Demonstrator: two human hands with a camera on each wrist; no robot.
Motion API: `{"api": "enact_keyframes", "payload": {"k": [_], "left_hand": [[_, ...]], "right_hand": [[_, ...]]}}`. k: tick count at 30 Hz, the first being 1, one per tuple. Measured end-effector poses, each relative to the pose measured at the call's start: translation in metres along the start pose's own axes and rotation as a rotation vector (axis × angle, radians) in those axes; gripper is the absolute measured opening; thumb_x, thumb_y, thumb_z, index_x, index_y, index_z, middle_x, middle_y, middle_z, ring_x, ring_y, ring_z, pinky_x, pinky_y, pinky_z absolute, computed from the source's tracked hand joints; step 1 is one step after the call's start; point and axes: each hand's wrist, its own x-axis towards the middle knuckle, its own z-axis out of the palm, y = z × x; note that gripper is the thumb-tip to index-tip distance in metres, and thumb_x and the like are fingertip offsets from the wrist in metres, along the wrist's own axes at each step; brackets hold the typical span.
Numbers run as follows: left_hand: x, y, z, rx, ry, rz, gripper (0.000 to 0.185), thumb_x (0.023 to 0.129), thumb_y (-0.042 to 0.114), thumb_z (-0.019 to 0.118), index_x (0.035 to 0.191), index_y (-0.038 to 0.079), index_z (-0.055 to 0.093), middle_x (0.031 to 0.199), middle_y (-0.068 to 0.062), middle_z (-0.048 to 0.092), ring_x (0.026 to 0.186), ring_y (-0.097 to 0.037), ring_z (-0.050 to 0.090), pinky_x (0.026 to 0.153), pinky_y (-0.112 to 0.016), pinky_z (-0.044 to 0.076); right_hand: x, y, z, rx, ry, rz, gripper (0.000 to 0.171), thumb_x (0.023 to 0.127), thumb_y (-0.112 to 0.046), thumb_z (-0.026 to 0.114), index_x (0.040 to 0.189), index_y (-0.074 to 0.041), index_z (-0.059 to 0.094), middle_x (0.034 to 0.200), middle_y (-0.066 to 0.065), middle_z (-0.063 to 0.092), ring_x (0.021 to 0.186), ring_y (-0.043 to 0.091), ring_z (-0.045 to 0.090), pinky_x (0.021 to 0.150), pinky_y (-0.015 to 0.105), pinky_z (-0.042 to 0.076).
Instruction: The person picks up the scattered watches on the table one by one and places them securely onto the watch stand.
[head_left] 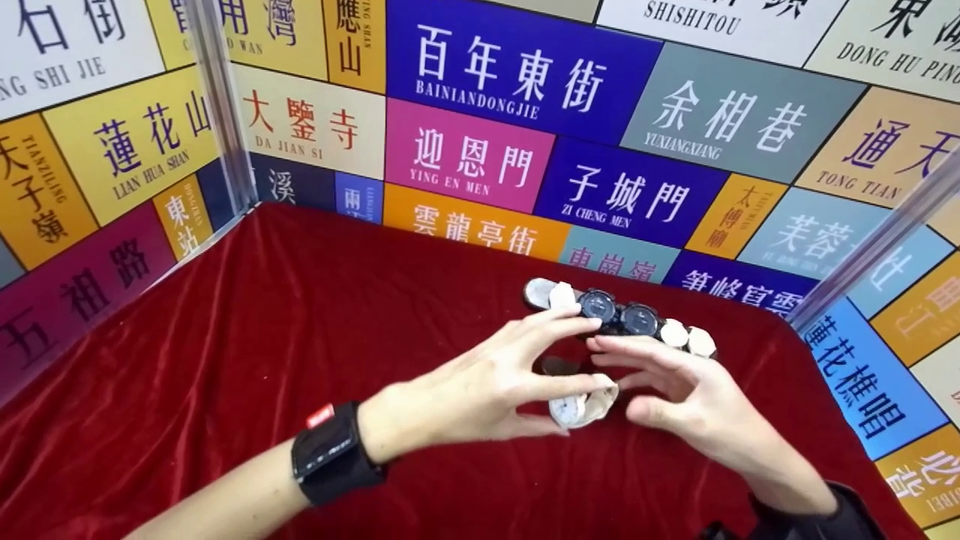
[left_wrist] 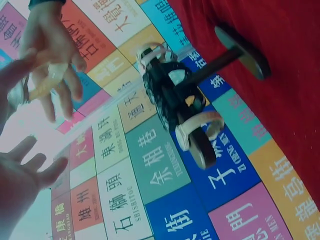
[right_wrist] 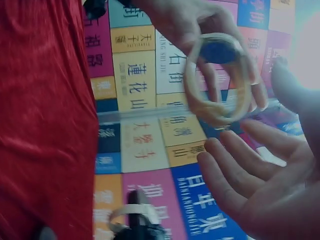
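Note:
A wristwatch (head_left: 568,410) with a cream strap and pale dial is pinched between the thumb and fingers of my left hand (head_left: 495,382). Its strap (right_wrist: 192,85) forms a closed loop in the right wrist view, the case uppermost there. My right hand (head_left: 697,394) is just right of the watch, fingers extended and slightly bent, holding nothing. In the right wrist view its fingertips lie close below the loop. Behind both hands, a dark watch stand (left_wrist: 210,70) carries several watches on its bar, including black watches (head_left: 598,306) and a white watch (head_left: 701,342).
A dark red velvet cloth (head_left: 262,322) covers the table. Panels with coloured place-name signs (head_left: 517,60) rise behind and at both sides, joined by clear corner strips (head_left: 225,105). The stand's flat base (left_wrist: 242,52) rests on the cloth.

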Motion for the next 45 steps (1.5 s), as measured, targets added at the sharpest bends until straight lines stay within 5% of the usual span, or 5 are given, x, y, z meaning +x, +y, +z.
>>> {"api": "enact_keyframes", "payload": {"k": [9,21,26,35,45], "left_hand": [[-0.003,-0.002,-0.006,-0.077,-0.16,0.012,0.044,0.079,0.035,0.069,0.122,0.03,0.06,0.146,-0.016,0.03,0.14,-0.027,0.021,0.112,-0.044,0.027],[-0.01,0.004,0.004,-0.184,-0.17,-0.091,0.068,0.08,0.034,0.068,0.14,0.022,0.038,0.148,-0.012,0.025,0.133,-0.018,0.034,0.106,-0.026,0.036],[-0.011,0.006,0.011,-0.321,-0.096,-0.29,0.081,0.079,0.037,0.069,0.144,0.011,0.029,0.146,-0.01,0.029,0.133,-0.014,0.034,0.105,-0.02,0.035],[0.004,0.018,0.025,-0.841,0.037,-1.027,0.059,0.079,0.044,0.068,0.13,0.021,0.051,0.12,0.006,0.06,0.098,-0.004,0.063,0.075,-0.023,0.055],[0.013,0.018,0.033,-1.084,0.257,-1.125,0.04,0.075,0.022,0.074,0.111,0.007,0.065,0.097,-0.007,0.071,0.083,-0.013,0.069,0.063,-0.033,0.057]], "right_hand": [[-0.002,0.003,0.017,-0.056,-0.018,0.006,0.041,0.073,0.014,0.064,0.113,0.005,0.061,0.106,0.011,0.067,0.085,0.016,0.067,0.067,0.026,0.056],[-0.008,0.007,0.023,-0.055,0.148,0.057,0.024,0.075,0.011,0.065,0.097,0.003,0.07,0.09,0.008,0.072,0.074,0.016,0.069,0.06,0.028,0.056],[-0.005,0.001,0.023,-0.141,0.316,0.095,0.019,0.074,0.007,0.069,0.092,0.003,0.071,0.086,0.009,0.072,0.075,0.018,0.069,0.064,0.027,0.056],[0.008,-0.011,0.042,-0.416,0.602,-0.132,0.026,0.063,0.014,0.074,0.086,0.001,0.072,0.079,0.012,0.071,0.075,0.01,0.067,0.068,0.017,0.053],[0.011,-0.004,0.056,-0.504,0.557,-0.276,0.03,0.057,0.017,0.076,0.08,-0.002,0.072,0.076,0.009,0.07,0.081,0.008,0.067,0.078,0.015,0.051]]}}
